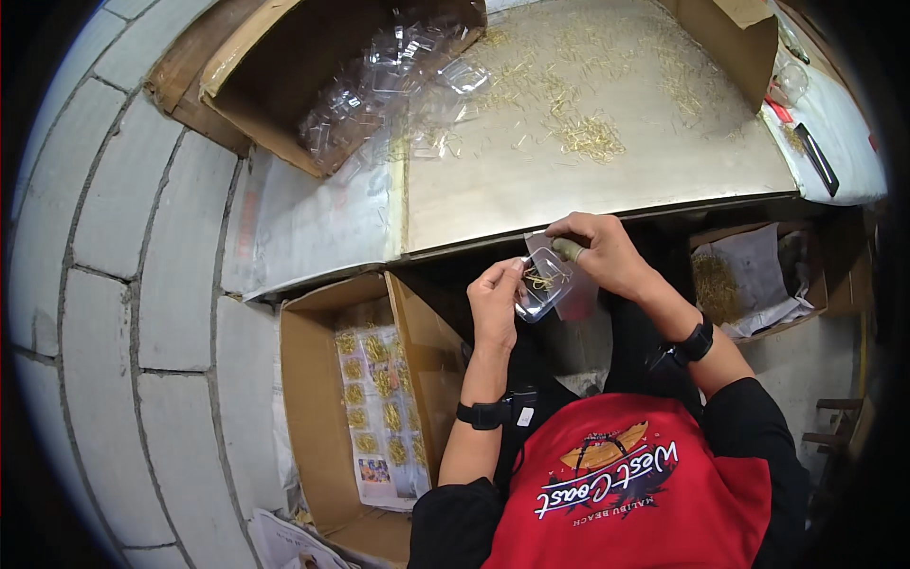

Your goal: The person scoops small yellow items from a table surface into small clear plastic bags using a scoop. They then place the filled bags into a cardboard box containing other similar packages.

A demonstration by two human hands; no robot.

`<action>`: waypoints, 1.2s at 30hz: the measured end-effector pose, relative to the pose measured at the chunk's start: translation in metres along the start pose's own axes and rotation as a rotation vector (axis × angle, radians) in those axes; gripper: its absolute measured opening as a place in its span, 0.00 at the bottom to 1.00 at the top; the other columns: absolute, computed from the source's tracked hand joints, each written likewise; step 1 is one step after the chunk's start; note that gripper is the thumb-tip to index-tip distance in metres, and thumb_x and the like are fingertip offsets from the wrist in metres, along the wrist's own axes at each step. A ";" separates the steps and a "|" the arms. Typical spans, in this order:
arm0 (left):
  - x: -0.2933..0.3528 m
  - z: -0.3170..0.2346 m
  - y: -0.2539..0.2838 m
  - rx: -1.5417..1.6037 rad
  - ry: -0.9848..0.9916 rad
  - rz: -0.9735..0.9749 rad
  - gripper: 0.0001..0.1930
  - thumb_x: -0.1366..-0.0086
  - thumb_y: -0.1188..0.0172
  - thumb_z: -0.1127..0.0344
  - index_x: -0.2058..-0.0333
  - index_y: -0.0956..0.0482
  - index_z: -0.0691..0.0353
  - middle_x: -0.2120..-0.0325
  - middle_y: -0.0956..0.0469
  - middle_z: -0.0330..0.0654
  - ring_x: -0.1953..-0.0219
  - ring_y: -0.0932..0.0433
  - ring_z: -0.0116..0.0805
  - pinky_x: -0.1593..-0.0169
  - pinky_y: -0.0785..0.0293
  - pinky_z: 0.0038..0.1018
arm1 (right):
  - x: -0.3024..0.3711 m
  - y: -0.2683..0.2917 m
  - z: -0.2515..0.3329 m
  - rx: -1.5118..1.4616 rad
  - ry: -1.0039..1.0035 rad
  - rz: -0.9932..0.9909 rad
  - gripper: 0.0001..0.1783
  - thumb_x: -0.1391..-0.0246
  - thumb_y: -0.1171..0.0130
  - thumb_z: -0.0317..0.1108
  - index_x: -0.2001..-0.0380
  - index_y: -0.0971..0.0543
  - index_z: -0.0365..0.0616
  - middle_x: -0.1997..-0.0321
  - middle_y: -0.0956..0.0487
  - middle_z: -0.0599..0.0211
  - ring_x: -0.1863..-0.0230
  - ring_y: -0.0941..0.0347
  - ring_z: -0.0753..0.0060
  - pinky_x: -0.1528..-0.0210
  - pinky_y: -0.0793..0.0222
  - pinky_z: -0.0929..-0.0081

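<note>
Just off the near edge of the table (474,209), left hand (495,303) pinches clear plastic box (547,298) by its left side, probably leaving the rest accessible; gold wire pieces (538,279) inside. Right hand (607,254) at box's upper rim, fingers bunched, can't tell if pinching. Loose gold pile (590,137) mid-table, seemingly for easy reach.

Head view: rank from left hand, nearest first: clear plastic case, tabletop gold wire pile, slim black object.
From left hand:
1. Clear plastic case: in its grip.
2. Tabletop gold wire pile: ahead, slightly right.
3. Slim black object: far right.
</note>
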State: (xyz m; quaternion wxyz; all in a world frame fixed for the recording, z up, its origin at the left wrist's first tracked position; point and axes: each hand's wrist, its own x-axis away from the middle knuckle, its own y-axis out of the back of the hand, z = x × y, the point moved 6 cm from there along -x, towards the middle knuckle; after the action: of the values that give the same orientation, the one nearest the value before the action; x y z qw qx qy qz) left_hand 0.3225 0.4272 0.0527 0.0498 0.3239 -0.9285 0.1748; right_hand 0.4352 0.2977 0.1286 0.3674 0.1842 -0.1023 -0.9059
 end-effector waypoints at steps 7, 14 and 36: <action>0.020 0.020 -0.017 -0.010 0.062 0.054 0.08 0.39 0.41 0.69 0.66 0.20 0.69 0.79 0.25 0.36 0.79 0.30 0.20 0.75 0.36 0.17 | 0.027 -0.009 0.033 0.368 0.261 0.177 0.14 0.55 0.46 0.22 0.62 0.22 0.42 0.68 0.21 0.53 0.66 0.24 0.50 0.66 0.29 0.61; 0.030 0.021 -0.028 0.017 0.108 0.168 0.11 0.36 0.44 0.66 0.64 0.21 0.69 0.77 0.24 0.39 0.78 0.29 0.23 0.74 0.32 0.18 | 0.035 0.018 -0.006 0.218 -0.034 0.139 0.10 0.55 0.41 0.29 0.66 0.21 0.37 0.75 0.23 0.53 0.73 0.24 0.56 0.69 0.30 0.68; 0.077 -0.029 -0.027 -1.214 -0.357 0.113 0.10 0.43 0.39 0.64 0.75 0.24 0.65 0.75 0.32 0.44 0.71 0.28 0.46 0.65 0.32 0.37 | 0.068 0.000 -0.055 -0.019 -0.241 0.111 0.05 0.52 0.43 0.24 0.70 0.23 0.34 0.80 0.25 0.64 0.77 0.32 0.78 0.73 0.35 0.77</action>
State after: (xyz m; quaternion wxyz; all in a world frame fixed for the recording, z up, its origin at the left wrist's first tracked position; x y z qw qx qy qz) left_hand 0.2783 0.3724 0.1036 0.0598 0.2127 -0.8718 -0.4373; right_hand 0.4128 0.2468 0.0612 0.4037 0.0645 -0.1471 -0.9007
